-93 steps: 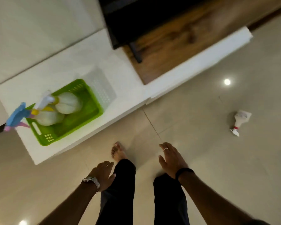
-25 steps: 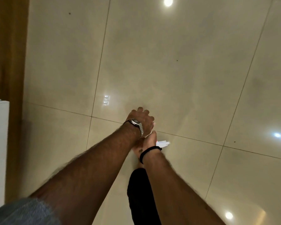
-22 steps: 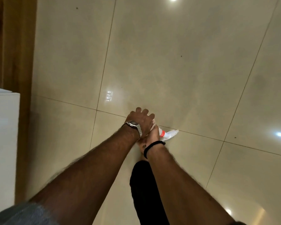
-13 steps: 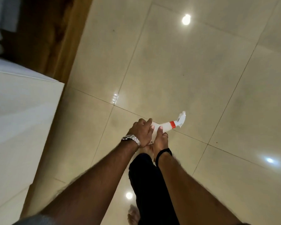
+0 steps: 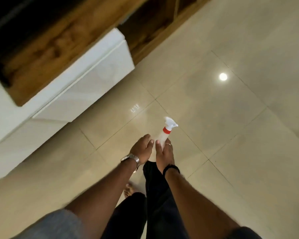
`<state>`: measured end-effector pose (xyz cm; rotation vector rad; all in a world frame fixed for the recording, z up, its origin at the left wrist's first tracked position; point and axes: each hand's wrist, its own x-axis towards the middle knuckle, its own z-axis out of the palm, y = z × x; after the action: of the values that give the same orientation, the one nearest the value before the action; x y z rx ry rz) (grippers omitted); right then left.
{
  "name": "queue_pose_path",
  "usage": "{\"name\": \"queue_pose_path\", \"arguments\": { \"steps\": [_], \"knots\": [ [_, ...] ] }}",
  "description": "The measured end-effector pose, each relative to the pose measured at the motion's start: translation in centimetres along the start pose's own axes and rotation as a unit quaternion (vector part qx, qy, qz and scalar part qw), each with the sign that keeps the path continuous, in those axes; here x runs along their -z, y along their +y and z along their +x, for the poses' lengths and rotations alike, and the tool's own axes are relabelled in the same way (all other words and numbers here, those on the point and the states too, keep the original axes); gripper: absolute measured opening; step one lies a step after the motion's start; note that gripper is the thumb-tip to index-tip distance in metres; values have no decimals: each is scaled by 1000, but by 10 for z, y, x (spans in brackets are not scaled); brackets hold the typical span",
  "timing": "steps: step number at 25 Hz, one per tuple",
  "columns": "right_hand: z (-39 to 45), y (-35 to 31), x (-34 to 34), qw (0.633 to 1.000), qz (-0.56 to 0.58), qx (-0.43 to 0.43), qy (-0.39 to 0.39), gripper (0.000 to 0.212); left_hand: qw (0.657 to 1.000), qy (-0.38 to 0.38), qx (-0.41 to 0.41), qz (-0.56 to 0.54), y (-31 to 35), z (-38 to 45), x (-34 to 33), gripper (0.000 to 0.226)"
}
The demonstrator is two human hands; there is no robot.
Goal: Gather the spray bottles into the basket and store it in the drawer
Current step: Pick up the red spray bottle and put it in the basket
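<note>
The whole view is smeared by motion, so fine detail is soft, and the lower body of the spray bottle (image 5: 164,135) is buried inside the right hand (image 5: 164,153) — only its pale upper part, red collar and white trigger head show. Whether liquid is inside cannot be told. The white cabinet (image 5: 86,83) at the upper left is cut off by the frame edge, and the wooden unit (image 5: 47,44) behind it runs into darkness at the top corner.

The right hand is wrapped around the bottle, thumb along its near side, a ring on one finger and a dark band on the wrist. The left hand (image 5: 141,149), with a metal watch (image 5: 130,159) at its wrist, sits just beside it with fingers loosely curved; its thumb tip lies close to the bottle, but it seems not to grip anything — the blur makes contact hard to judge.

The bottle is held above the glossy tiled floor (image 5: 231,135), well apart from the cabinet. Its long axis runs away from the person and slightly to the right, spray head at the far end, base hidden in the palm.

Below the hands, dark trouser legs (image 5: 155,195) and a bare foot (image 5: 129,188) show.
</note>
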<state>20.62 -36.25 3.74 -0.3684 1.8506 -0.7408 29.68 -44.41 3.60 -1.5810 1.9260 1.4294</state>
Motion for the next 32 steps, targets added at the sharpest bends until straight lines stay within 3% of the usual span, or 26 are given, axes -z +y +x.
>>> {"name": "queue_pose_path", "arguments": {
  "steps": [5, 10, 15, 21, 28, 32],
  "knots": [
    [-110, -14, -58, 970, -212, 11, -115, 63, 992, 36, 69, -104, -80, -140, 29, 53],
    [-213, -57, -137, 931, -302, 98, -182, 59, 962, 130, 99, -219, -139, -268, 81, 46],
    [-261, -88, -228, 877, -388, 121, -257, 50, 921, 197, 141, -304, -204, -349, 119, 40],
    [-298, -110, -329, 789, -503, 134, -327, 56, 877, 256, 194, -358, -277, -399, 151, 34],
    [-308, -128, -435, 753, -506, 191, -375, 56, 842, 308, 236, -374, -346, -413, 213, 26],
    [-295, -144, -482, 757, -494, 188, -385, 58, 842, 303, 243, -373, -379, -399, 254, 25]
  ]
}}
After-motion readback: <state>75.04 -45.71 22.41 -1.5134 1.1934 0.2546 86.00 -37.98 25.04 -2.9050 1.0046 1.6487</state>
